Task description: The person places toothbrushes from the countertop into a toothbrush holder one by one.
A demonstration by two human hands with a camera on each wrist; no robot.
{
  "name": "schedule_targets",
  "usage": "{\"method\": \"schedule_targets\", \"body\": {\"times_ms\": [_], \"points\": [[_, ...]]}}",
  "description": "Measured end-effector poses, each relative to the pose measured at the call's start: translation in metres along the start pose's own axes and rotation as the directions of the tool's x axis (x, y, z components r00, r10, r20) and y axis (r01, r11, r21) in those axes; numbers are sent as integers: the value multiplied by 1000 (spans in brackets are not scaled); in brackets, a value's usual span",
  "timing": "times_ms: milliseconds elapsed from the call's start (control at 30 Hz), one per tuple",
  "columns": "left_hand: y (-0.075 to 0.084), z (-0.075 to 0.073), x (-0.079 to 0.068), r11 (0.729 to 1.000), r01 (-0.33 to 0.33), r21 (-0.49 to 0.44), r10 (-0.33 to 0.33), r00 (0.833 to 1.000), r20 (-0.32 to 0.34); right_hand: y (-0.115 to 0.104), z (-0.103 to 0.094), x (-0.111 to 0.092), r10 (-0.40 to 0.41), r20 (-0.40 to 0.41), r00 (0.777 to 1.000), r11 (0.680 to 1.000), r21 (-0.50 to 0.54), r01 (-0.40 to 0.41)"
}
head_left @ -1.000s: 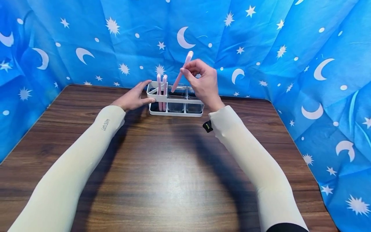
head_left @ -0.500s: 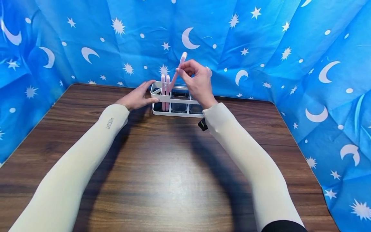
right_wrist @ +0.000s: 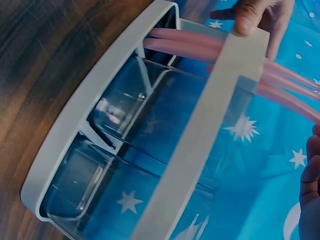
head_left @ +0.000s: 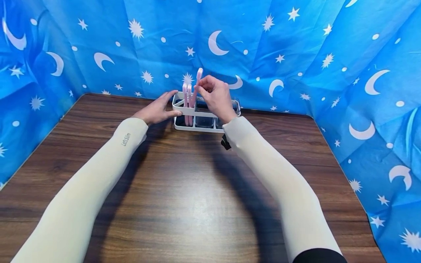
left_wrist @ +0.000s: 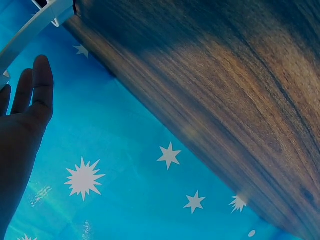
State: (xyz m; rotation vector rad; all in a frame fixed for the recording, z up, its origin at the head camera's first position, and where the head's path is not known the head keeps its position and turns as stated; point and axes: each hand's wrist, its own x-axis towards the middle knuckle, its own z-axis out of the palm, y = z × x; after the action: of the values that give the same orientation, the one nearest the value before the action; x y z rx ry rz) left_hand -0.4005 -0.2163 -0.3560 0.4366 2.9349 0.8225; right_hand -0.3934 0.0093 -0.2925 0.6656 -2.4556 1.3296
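A white rack [head_left: 204,114] with clear cups [right_wrist: 120,110] stands at the back of the table. Its left end is held by my left hand [head_left: 158,109], thumb on the front of the upper rail and fingers at the far side. Two pink toothbrushes [head_left: 185,95] stand in the left section. Between thumb and fingertips, my right hand [head_left: 215,95] pinches another pink toothbrush [head_left: 199,75], tilted, its lower end down inside the rack beside those two. In the right wrist view, the toothbrush stems [right_wrist: 185,47] cross between the rails; my right fingers [right_wrist: 312,175] show at the edge.
A brown wooden table [head_left: 177,190] lies under both arms. Blue cloth [head_left: 138,62] with white stars and moons hangs close behind the rack and along both sides. A black strap end [head_left: 225,142] sticks out at my right wrist.
My right hand has moved left and down, bringing its toothbrush from over the middle cup to the left section, its lower end now inside the rack. My left hand keeps its place on the rack.
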Motion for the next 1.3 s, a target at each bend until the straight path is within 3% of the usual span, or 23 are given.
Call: {"method": "schedule_targets", "body": {"times_ms": [500, 1000, 1167, 1300], "points": [[6, 2, 0, 999, -39, -12, 39, 999, -5, 17, 15, -6, 83, 132, 988, 994, -86, -72], [6, 3, 2, 1000, -18, -8, 18, 1000, 3, 25, 15, -13, 126, 176, 976, 989, -99, -110], [1, 5, 0, 999, -23, 22, 24, 1000, -19, 30, 7, -19, 102, 149, 983, 988, -133, -82], [0, 2, -6, 993, -73, 88, 82, 991, -105, 34, -5, -23, 2, 78, 997, 967, -255, 18]]}}
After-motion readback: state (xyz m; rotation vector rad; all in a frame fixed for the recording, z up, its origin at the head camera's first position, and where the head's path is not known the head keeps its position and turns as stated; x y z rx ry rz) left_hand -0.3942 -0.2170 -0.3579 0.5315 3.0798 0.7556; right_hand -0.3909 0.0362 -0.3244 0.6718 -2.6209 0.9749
